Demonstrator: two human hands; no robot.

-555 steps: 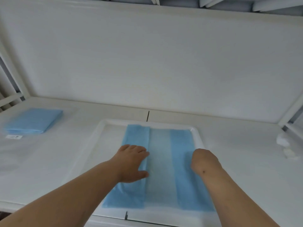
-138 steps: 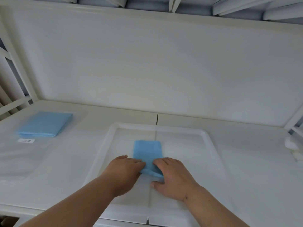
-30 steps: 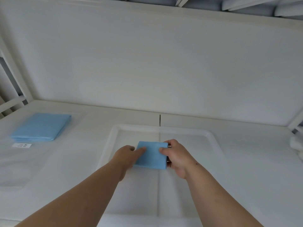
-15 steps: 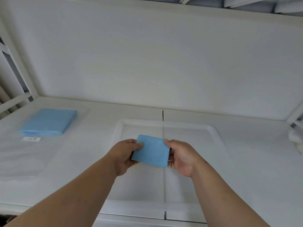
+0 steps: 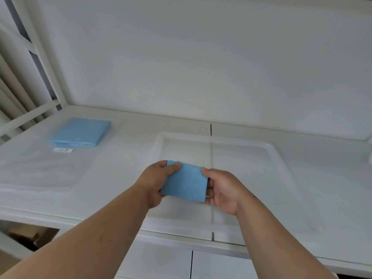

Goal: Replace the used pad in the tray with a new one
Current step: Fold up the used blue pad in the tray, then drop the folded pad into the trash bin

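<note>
The used blue pad [image 5: 186,181], folded into a small square, is lifted above the front part of the clear tray [image 5: 269,150]. My left hand [image 5: 156,183] pinches its left edge and my right hand [image 5: 222,189] grips its right edge. Nothing lies in the tray. A folded new blue pad [image 5: 80,132] rests on the white table at the far left, well away from both hands.
A small white label [image 5: 63,150] lies just in front of the new pad. White frame bars [image 5: 38,57] rise at the left, and a white wall panel stands behind the table. A white object [image 5: 370,152] shows at the right edge. Brown boxes [image 5: 26,235] sit under the table.
Both hands have lifted the folded pad off the tray floor and drawn it slightly nearer to me. The view has swung to the right, so the new pad looks closer.
</note>
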